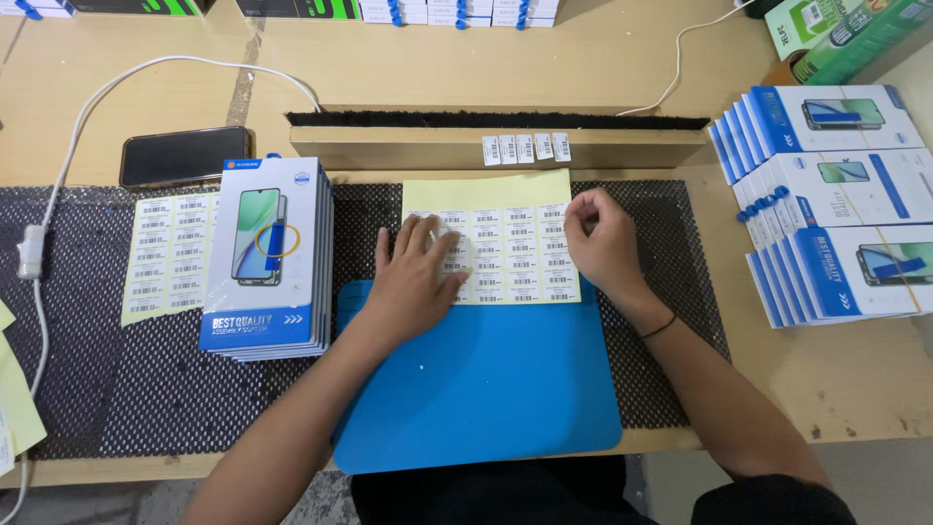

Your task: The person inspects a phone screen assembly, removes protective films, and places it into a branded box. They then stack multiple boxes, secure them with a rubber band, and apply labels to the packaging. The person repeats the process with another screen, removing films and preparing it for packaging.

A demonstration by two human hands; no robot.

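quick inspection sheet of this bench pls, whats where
surface: wooden table with black mesh mat and blue mat
job's things: yellow sheet of barcode labels; five loose labels stuck on wooden rail
clutter: second label sheet, stack of flat boxes, more boxes fanned at right, dark phone
grippers: left hand flat on the sheet; right hand pinching at its right edge
cables: white cable with inline switch, another white cable top right
surroundings: box rows along far edge

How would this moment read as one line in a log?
left hand: flat on label sheet | right hand: pinching at sheet's right edge | box stack: left of the sheet
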